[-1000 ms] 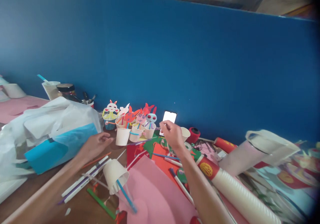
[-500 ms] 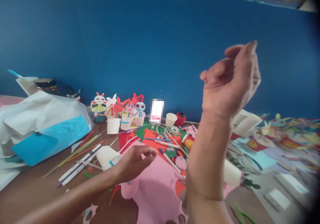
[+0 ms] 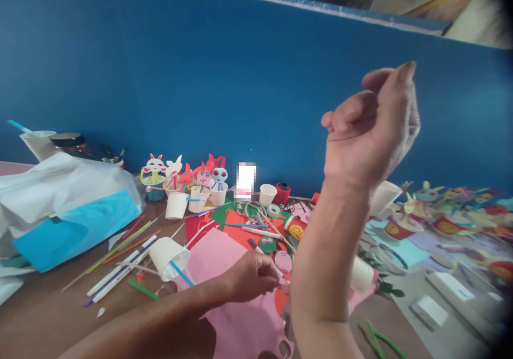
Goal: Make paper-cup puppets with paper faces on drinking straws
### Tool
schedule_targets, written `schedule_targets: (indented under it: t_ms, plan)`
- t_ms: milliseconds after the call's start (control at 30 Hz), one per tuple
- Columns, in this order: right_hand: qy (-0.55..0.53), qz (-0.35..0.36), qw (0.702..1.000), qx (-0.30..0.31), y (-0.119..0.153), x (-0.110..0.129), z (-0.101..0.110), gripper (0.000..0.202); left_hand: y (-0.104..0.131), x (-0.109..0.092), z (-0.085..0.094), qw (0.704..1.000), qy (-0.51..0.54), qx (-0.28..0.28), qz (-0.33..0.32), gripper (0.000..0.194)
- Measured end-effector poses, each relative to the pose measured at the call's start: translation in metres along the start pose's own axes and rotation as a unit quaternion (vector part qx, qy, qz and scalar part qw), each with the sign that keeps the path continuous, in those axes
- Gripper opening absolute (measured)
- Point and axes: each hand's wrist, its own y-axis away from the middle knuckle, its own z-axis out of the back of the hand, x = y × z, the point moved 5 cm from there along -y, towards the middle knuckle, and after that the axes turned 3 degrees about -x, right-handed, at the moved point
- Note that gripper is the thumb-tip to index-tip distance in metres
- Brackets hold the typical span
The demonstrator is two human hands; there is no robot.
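My left hand (image 3: 254,276) reaches in low over the pink foam sheet (image 3: 232,321), fingers bent and fingertips drawn together; whatever they hold, if anything, is too small to make out. Just beyond those fingertips lie a pink round face cutout (image 3: 284,263) and a green one (image 3: 267,245). My right hand (image 3: 372,124) is raised high before the blue wall, its fingers curled in with nothing seen in them. A white paper cup (image 3: 166,257) lies tipped on its side behind my left forearm, with a blue strip sticking out of it.
Paper cups with rabbit-like figures (image 3: 198,198) stand along the wall (image 3: 224,81). Pens (image 3: 120,268) and coloured sticks lie at left beside a plastic bag (image 3: 80,188). Green scissors handles (image 3: 379,343) rest front right. More cup figures (image 3: 404,225) stand farther right.
My left hand has moved right across the pink sheet, closer to the face cutouts. My right hand stays raised in the same curled pose. The camera view has shifted slightly.
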Motion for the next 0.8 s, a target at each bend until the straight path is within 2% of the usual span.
schedule_targets:
  t_ms: [100, 200, 267, 333, 433, 533, 633, 800]
  plan:
    - [-0.027, 0.038, 0.998, -0.053, 0.001, 0.006, 0.009, 0.026, 0.001, -0.001, 0.018, 0.989, -0.116, -0.082, -0.035, 0.013]
    - [-0.026, 0.036, 0.997, -0.066, 0.007, 0.01, 0.019, 0.025, 0.006, -0.003, 0.046, 0.976, -0.157, -0.143, -0.052, 0.011]
    - [0.002, -0.006, 0.999, -0.038, 0.02, 0.003, 0.025, 0.022, 0.01, -0.003, 0.065, 0.976, -0.126, -0.172, -0.048, 0.011]
    - [0.052, -0.088, 0.994, 0.036, 0.043, -0.014, 0.03, 0.016, 0.014, 0.001, 0.083, 0.978, -0.047, -0.199, -0.029, 0.011]
    - [0.152, -0.242, 0.947, 0.15, 0.095, -0.053, 0.038, 0.011, 0.019, 0.012, 0.104, 0.962, 0.071, -0.264, 0.01, 0.014]
    - [0.193, -0.322, 0.91, 0.178, 0.146, -0.084, 0.047, 0.014, 0.021, 0.021, 0.112, 0.943, 0.126, -0.306, 0.02, 0.017]
    - [0.175, -0.374, 0.884, 0.219, 0.182, -0.107, 0.046, 0.017, 0.019, 0.026, 0.111, 0.934, 0.177, -0.312, 0.009, 0.016]
    - [0.145, -0.428, 0.87, 0.199, 0.205, -0.13, 0.045, 0.024, 0.016, 0.029, 0.107, 0.932, 0.238, -0.275, 0.0, 0.015]
